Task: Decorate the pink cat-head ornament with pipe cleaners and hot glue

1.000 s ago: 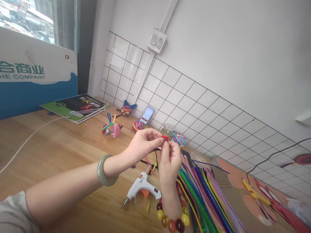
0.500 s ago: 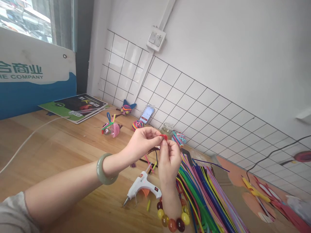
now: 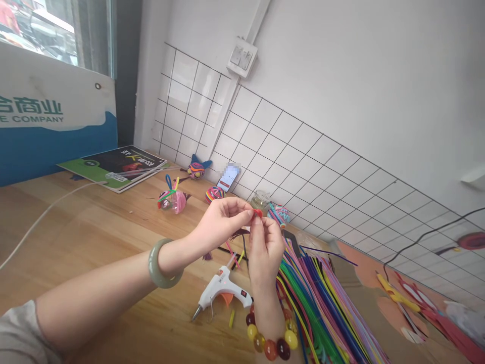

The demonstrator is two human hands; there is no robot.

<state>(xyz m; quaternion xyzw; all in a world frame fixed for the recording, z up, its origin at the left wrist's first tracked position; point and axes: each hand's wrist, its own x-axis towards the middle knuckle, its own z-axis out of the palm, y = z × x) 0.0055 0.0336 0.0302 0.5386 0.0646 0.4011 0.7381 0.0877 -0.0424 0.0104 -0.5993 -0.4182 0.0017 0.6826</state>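
Between my fingertips is a small curled red pipe cleaner (image 3: 258, 213). My left hand (image 3: 226, 216), with a green bangle at the wrist, comes in from the left and pinches one side of it. From below, my right hand (image 3: 266, 248), wearing a bead bracelet, grips it between thumb and forefinger. The fingers cover part of the red piece. A white glue gun (image 3: 223, 290) rests on the wooden table beneath the hands, its nozzle to the lower left. Beside my right wrist lies a big bundle of coloured pipe cleaners (image 3: 326, 303).
Along the back are a pink-wrapped clear ornament (image 3: 177, 201), a blue-eared ball (image 3: 196, 169), a striped ball (image 3: 215, 194), a phone (image 3: 229, 177), a glass jar (image 3: 260, 200) and a blue-pink wrapped ball (image 3: 279, 215). Yellow-handled pliers (image 3: 396, 293) lie right; a magazine (image 3: 117, 167) lies left.
Both hands stay together on the red pipe cleaner, with only a slight shift of the fingers. The view has moved a little.
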